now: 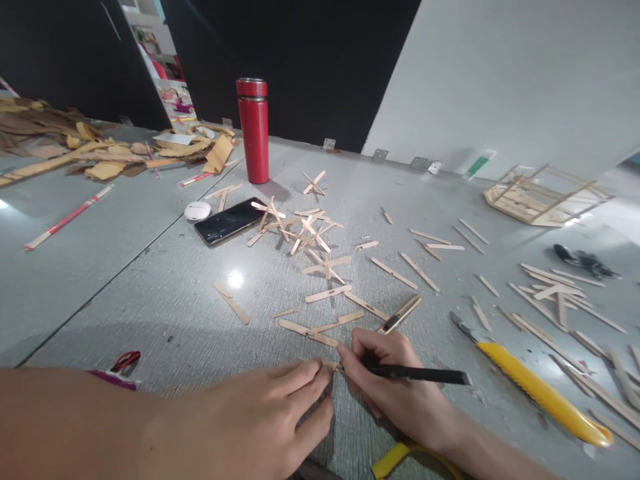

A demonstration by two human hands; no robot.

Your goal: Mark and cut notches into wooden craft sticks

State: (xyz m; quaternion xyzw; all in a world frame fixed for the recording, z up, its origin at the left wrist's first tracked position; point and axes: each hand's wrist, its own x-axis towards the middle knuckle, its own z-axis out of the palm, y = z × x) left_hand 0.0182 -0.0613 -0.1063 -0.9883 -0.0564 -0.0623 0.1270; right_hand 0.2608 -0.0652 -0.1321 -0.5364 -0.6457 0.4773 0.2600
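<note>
My left hand (280, 413) lies low over the table, its fingertips pressing down on a wooden craft stick (330, 365), of which only a small bit shows. In my right hand (400, 383) is a slim black pen (420, 374), gripped between thumb and fingers. Its tip is close to the left fingertips, and my fingers partly hide it. Just beyond my hands lie notched craft sticks (295, 327) and a metal-coloured utility knife (400, 313). Farther off stand sticks joined into crosses (326, 267).
A yellow craft knife (543, 393) with its blade exposed lies at right, beside many loose sticks (550, 287). Behind are a phone (227, 223), a white earbud case (197, 211), a red flask (254, 133) and a wooden frame (547, 197). Cardboard scraps (110, 157) lie at far left.
</note>
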